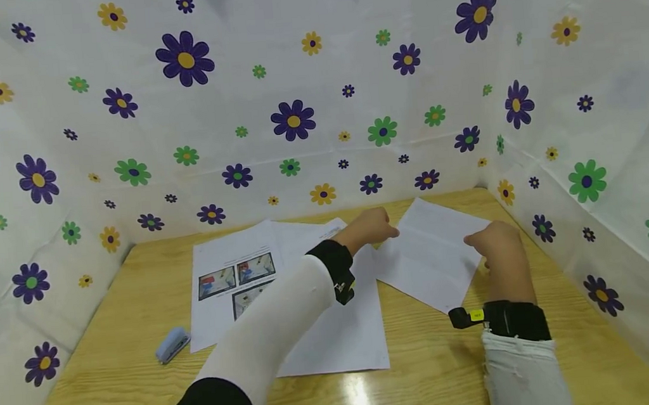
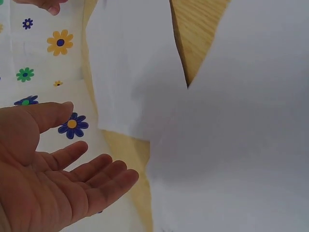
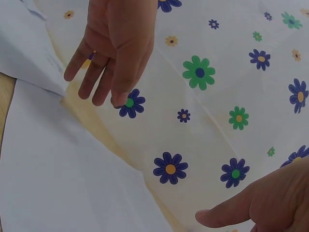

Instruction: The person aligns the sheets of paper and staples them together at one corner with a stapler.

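A blank white sheet of paper (image 1: 428, 255) lies askew on the right half of the table, between my two hands. My left hand (image 1: 368, 229) hovers near its left side; in the left wrist view its fingers (image 2: 104, 186) are spread and loosely bent, holding nothing. Just off the sheet's right corner is my right hand (image 1: 498, 249), its thumb (image 3: 224, 210) extended toward the paper in the right wrist view. The right hand's other fingers are mostly out of sight there. Left of the blank sheet, more papers (image 1: 341, 341) overlap, partly covered by my left forearm.
A printed sheet (image 1: 208, 326) with small pictures lies among the papers at the left. Beside it sits a light blue stapler (image 1: 172, 345) on the wooden table (image 1: 116, 397). Flower-patterned cloth (image 1: 254, 36) walls in the back and both sides.
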Available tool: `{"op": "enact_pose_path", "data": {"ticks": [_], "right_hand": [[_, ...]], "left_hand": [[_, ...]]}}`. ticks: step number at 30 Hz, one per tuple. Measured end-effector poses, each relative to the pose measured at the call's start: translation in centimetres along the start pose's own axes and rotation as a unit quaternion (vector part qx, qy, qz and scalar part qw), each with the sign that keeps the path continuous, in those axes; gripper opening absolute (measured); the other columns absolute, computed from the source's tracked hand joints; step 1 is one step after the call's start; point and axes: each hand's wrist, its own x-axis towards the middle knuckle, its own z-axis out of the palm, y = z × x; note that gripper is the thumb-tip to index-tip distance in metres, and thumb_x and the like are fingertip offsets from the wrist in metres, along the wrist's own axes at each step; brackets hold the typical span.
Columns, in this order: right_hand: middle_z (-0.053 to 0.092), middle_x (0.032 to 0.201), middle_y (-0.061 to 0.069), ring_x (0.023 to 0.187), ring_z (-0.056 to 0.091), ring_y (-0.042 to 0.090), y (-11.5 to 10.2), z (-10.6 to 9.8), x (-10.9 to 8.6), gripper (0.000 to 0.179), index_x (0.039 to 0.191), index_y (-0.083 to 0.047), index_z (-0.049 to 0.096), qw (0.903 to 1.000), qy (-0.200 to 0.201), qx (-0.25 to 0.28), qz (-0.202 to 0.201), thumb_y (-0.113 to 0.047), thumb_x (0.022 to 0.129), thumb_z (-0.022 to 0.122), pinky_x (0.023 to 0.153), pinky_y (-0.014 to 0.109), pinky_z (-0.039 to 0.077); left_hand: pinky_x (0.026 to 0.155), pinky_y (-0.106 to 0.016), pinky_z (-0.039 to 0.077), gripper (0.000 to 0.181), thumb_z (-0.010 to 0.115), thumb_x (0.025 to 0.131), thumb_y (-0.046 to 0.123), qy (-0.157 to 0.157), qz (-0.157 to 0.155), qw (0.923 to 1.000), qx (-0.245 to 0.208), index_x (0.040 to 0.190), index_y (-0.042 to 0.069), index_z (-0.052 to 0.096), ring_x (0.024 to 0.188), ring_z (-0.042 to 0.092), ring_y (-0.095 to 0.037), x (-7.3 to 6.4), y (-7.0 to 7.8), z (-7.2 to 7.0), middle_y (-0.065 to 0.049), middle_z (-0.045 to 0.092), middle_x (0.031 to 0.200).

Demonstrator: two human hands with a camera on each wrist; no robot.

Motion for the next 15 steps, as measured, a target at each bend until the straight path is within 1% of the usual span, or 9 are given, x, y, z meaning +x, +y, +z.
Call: {"op": "enact_pose_path", "data": {"ticks": [1,3,5,7,8,10,11,15], "right_hand": [[0.054,0.127,0.034,0.100,0.066,0.039,0.0,0.1,0.0,0.073,0.142,0.021,0.038,1.0000,-0.004,-0.003,0.002,-0.034,0.100,0.061,0.082,0.043,0.056],[0.050,0.132,0.036,0.109,0.062,0.042,0.0,0.2,0.1,0.075,0.144,0.021,0.037,0.9996,-0.015,-0.022,0.003,-0.036,0.100,0.060,0.093,0.048,0.054],[0.042,0.141,0.039,0.121,0.053,0.046,-0.1,0.5,0.1,0.078,0.146,0.020,0.034,0.9986,-0.032,-0.042,0.007,-0.038,0.100,0.060,0.106,0.054,0.047],[0.034,0.148,0.041,0.130,0.044,0.049,-0.3,0.8,0.0,0.081,0.147,0.020,0.032,0.9969,-0.049,-0.062,0.006,-0.039,0.099,0.061,0.114,0.058,0.038],[0.031,0.150,0.041,0.133,0.040,0.050,-0.3,0.9,0.0,0.082,0.148,0.020,0.031,0.9961,-0.055,-0.069,0.004,-0.039,0.099,0.061,0.116,0.059,0.035],[0.028,0.152,0.042,0.135,0.037,0.051,-0.4,1.1,0.1,0.084,0.148,0.021,0.030,0.9955,-0.063,-0.070,0.006,-0.039,0.099,0.062,0.117,0.059,0.033],[0.027,0.152,0.042,0.136,0.037,0.051,-0.4,1.2,0.2,0.084,0.148,0.021,0.030,0.9954,-0.063,-0.072,0.005,-0.038,0.099,0.062,0.117,0.059,0.033],[0.028,0.152,0.042,0.135,0.038,0.050,-0.2,1.1,0.7,0.084,0.148,0.021,0.029,0.9954,-0.055,-0.077,0.008,-0.039,0.099,0.061,0.117,0.059,0.033]], "left_hand": [[0.094,-0.036,0.054,0.045,0.068,0.098,0.038,-0.002,-0.002,1.0000,-0.007,0.128,0.005,0.062,0.101,0.061,-0.020,0.3,0.1,0.3,-0.007,0.066,0.117],[0.091,-0.036,0.055,0.045,0.069,0.097,0.038,-0.007,-0.005,0.9998,-0.018,0.126,0.004,0.063,0.099,0.061,-0.020,0.8,0.3,0.9,-0.007,0.067,0.115],[0.092,-0.036,0.054,0.045,0.069,0.096,0.037,-0.009,-0.009,0.9996,-0.025,0.126,0.004,0.063,0.099,0.061,-0.020,1.3,0.5,1.5,-0.007,0.067,0.115],[0.093,-0.037,0.053,0.046,0.069,0.096,0.036,-0.003,-0.015,0.9996,-0.025,0.126,0.003,0.064,0.098,0.060,-0.020,1.8,0.4,2.2,-0.008,0.067,0.115],[0.093,-0.037,0.053,0.045,0.069,0.095,0.035,0.003,-0.018,0.9995,-0.026,0.125,0.003,0.064,0.097,0.060,-0.020,2.2,0.4,2.5,-0.008,0.067,0.114],[0.092,-0.036,0.053,0.041,0.069,0.095,0.033,0.014,-0.025,0.9993,-0.024,0.122,0.002,0.066,0.094,0.059,-0.020,2.7,0.3,3.0,-0.007,0.067,0.110],[0.090,-0.035,0.053,0.038,0.069,0.094,0.032,0.018,-0.028,0.9992,-0.023,0.118,0.002,0.067,0.092,0.058,-0.020,2.8,0.3,3.0,-0.007,0.066,0.107],[0.076,-0.030,0.050,0.025,0.068,0.094,0.029,0.027,-0.032,0.9989,-0.021,0.102,0.005,0.069,0.083,0.056,-0.019,2.2,0.9,2.6,-0.004,0.063,0.092]]}}
